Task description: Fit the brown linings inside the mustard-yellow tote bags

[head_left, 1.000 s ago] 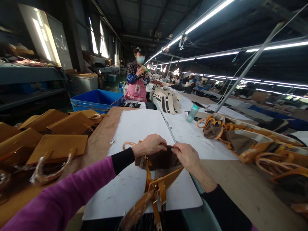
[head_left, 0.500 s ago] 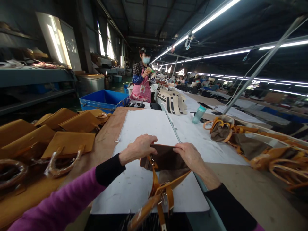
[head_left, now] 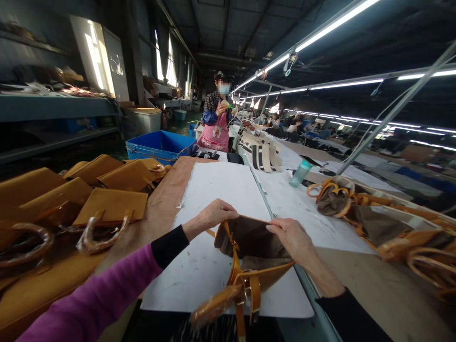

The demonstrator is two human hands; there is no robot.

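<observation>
A tan leather handbag with a brown lining stands open on a white sheet in front of me. My left hand pinches the far left rim of the bag's mouth. My right hand grips the right rim, its fingers curled over the edge. The lining shows between both hands. The bag's plastic-wrapped handle and straps hang toward me at the table's near edge.
Flat tan bags with wrapped handles are stacked at left. A heap of bags lies at right, near a teal bottle. Behind are a blue bin, striped pieces and a person in a pink apron.
My hands have pulled the bag's mouth wider, showing more lining. The view has swung slightly to the left, so everything sits further right.
</observation>
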